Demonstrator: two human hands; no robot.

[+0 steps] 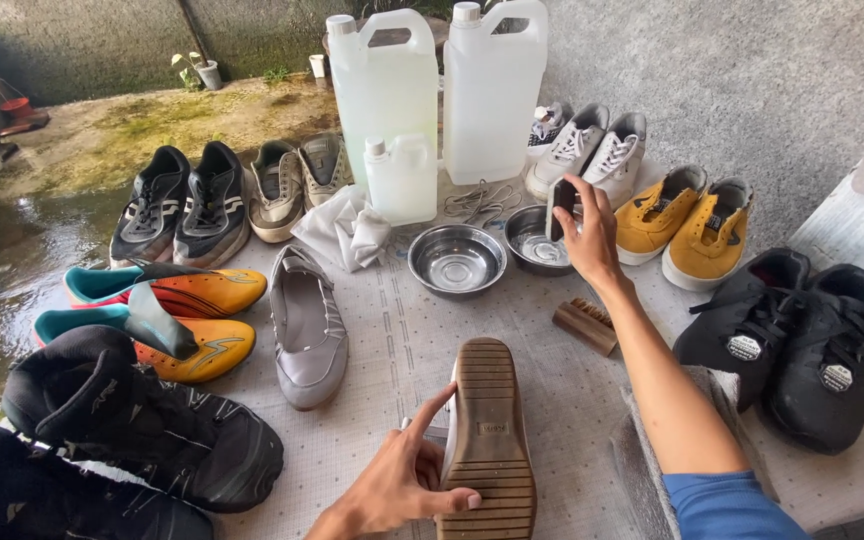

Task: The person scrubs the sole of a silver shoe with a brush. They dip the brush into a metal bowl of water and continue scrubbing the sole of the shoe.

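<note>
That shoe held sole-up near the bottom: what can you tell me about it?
The shoe is turned sole-up, so mostly its tan, rubbery-looking sole shows, ribbed with fine cross grooves and a small stamped patch mid-sole. A sliver of pale grey upper shows along its left edge. The left hand steadies it, thumb across the lower sole, forefinger raised alongside. It sits above the dotted cloth.

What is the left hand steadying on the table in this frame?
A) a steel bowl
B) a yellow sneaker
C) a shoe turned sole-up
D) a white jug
C: the left hand grips a shoe whose ribbed tan sole faces the camera, while the right hand holds a small dark object over a steel bowl.
</note>
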